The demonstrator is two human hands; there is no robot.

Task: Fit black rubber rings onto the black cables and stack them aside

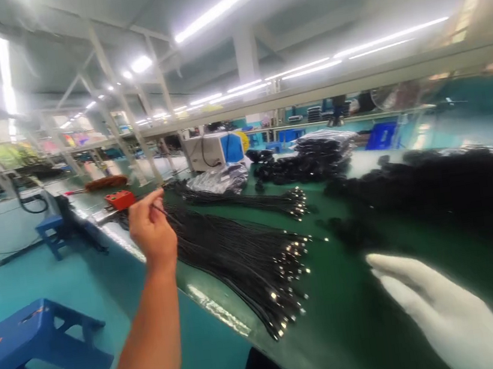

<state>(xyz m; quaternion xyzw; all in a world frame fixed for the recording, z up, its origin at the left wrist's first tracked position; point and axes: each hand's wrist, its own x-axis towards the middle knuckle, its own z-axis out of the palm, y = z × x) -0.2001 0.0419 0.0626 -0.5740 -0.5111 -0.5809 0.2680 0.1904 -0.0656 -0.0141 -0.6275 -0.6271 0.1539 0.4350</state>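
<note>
We look along a green worktop (334, 336) on which black cables (231, 241) lie in a broad fan, their bright tips spread toward the middle of the bench. Our left hand (152, 227), bare, is raised over the end of the fan away from those tips; its fingers are curled, and thumb and forefinger pinch a thin dark strand (157, 207), whose full course we cannot trace. Our right hand (445, 309), which appears white-gloved, hangs over the worktop to the right of the bright tips, well apart from them. Its fingers are straight and lie close together; we cannot tell whether thumb and fingertips meet, and we see nothing in its grasp. Behind the fan we note a narrower cable bundle (253, 200), also with bright tips, and a clear plastic bag (219, 180). A red box (120, 200) sits just beyond the left hand. Farther back stands a white-and-blue machine (217, 150); to its right we find a black pile (294, 166) topped by plastic-wrapped packs (326, 137). A blurred dark heap (452, 194) covers the right side of the bench. On the floor at left stands a blue stool (21, 335).
</note>
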